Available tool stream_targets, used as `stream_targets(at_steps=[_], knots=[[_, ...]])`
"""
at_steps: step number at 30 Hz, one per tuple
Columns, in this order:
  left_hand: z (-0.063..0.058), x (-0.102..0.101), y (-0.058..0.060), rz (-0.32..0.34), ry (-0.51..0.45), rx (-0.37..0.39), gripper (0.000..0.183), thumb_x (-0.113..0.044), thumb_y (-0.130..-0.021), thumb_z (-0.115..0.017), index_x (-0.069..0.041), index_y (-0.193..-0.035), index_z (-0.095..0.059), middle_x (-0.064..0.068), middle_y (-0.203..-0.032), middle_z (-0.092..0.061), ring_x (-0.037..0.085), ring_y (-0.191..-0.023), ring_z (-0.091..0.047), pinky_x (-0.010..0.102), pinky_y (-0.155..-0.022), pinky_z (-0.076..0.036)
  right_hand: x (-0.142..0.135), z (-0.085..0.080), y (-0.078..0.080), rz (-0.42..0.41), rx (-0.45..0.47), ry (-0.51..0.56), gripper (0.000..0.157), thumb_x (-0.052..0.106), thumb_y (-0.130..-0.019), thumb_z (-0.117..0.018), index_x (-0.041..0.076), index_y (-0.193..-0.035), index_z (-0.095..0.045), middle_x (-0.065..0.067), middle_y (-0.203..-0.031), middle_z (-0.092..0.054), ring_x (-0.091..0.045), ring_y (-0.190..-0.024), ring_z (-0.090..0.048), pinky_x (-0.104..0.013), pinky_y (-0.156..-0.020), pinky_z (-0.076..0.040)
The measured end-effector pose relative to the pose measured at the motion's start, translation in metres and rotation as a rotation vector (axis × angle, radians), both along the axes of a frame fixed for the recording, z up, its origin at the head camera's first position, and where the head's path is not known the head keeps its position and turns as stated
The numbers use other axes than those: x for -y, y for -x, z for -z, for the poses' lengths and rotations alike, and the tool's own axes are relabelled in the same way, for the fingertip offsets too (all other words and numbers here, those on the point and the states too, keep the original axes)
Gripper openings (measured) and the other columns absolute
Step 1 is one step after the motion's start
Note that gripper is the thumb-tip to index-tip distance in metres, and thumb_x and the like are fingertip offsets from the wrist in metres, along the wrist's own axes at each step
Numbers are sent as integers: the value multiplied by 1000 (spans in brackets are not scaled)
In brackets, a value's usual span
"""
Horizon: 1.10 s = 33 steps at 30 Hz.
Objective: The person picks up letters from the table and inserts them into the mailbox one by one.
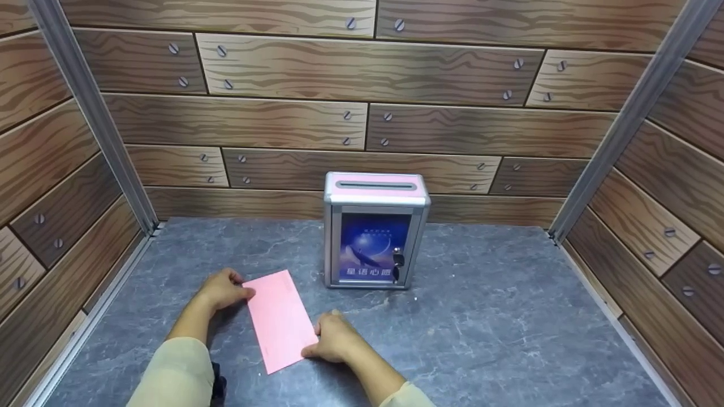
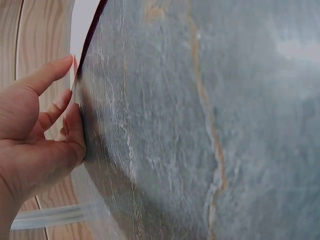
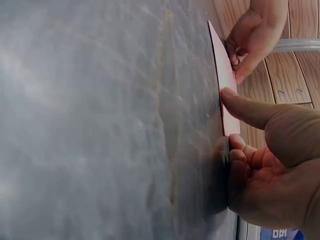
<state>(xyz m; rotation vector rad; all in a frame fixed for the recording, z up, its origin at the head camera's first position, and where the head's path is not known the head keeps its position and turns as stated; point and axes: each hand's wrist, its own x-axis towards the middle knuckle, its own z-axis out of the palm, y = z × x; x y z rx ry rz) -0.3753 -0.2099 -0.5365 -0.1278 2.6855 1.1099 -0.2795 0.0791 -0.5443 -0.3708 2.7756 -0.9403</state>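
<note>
A pink rectangular paper sheet (image 1: pixel 281 325) lies at a slant over the grey marbled tabletop, left of centre in the head view. My left hand (image 1: pixel 220 289) pinches its far left corner between thumb and fingers. At the near right corner, my right hand (image 1: pixel 335 337) grips the sheet with the thumb on top. In the right wrist view the sheet (image 3: pixel 227 85) shows nearly edge-on, close over the table. Behind it stands an upright silver-framed box (image 1: pixel 376 243) with a slot (image 1: pixel 376 185) in its pink top, a blue picture front and keys (image 1: pixel 397 259) hanging at its lock.
Wood-patterned walls (image 1: pixel 362 124) enclose the table (image 1: pixel 498 322) at the back and both sides. Metal posts (image 1: pixel 93 113) stand in the back corners, and a rail (image 1: pixel 90 333) runs along the left edge.
</note>
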Motion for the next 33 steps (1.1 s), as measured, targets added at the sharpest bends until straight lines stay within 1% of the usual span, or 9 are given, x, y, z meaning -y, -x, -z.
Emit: stream_targets(at_steps=[4,6,9,12,17,21,25,30,33], knots=[[1,-2,-1,-10,-12,16,56,-32,-97,-76,5,-135,-57,34,-141,-56,45,-127,-57,61,-110,-50,1,1,-3,17,-13,-5,41,24,-76,-98,3,-92,-68,-4,-96,-54,-20,-86,-57,-38,-87,-57],[2,-2,-1,-24,-17,33,49,-33,-98,-75,3,-129,-61,30,-135,-59,41,-121,-59,57,-105,-52,1,2,-4,25,-11,-2,41,25,-77,-98,3,-93,-68,-3,-97,-54,-19,-86,-57,-38,-88,-57],[3,-1,-1,-44,-56,49,41,-31,-100,-71,0,-124,-62,24,-128,-61,36,-115,-58,51,-98,-52,0,2,-4,29,-13,3,41,25,-77,-98,3,-94,-68,-3,-97,-54,-20,-87,-57,-39,-89,-57],[4,0,-2,-58,-140,56,34,-26,-104,-64,-1,-127,-58,22,-129,-59,34,-117,-55,49,-100,-50,0,3,-4,36,-13,7,41,25,-77,-98,4,-94,-67,-3,-97,-53,-20,-88,-58,-40,-90,-57],[6,3,-5,-44,-274,43,27,-20,-110,-56,-1,-128,-57,21,-132,-57,34,-123,-52,48,-107,-45,-2,5,-3,33,-2,28,41,23,-77,-98,5,-93,-65,-3,-97,-51,-20,-88,-56,-40,-87,-56],[9,7,-6,-37,-349,36,25,-23,-112,-56,-3,-126,-58,17,-130,-57,32,-124,-50,44,-106,-42,-5,3,-2,26,54,109,40,19,-77,-95,6,-96,-62,-4,-100,-51,-20,-91,-54,-40,-87,-53],[14,14,-7,-39,-451,38,22,-24,-113,-56,-5,-125,-58,9,-122,-56,28,-121,-49,38,-103,-40,-7,0,1,21,101,180,37,16,-81,-90,5,-100,-61,-5,-101,-51,-20,-91,-51,-38,-86,-49],[17,20,-9,-49,-577,39,16,-22,-113,-57,-9,-120,-58,0,-118,-55,25,-123,-49,38,-109,-37,-9,-1,0,-11,100,195,28,19,-87,-84,5,-100,-63,-3,-99,-50,-17,-89,-48,-33,-81,-43],[17,21,-11,-47,-598,33,15,-23,-113,-58,-9,-119,-59,0,-120,-56,26,-127,-49,40,-113,-36,-10,-2,-1,-37,94,214,20,18,-91,-79,4,-95,-65,-2,-100,-49,-16,-91,-47,-31,-81,-41]])
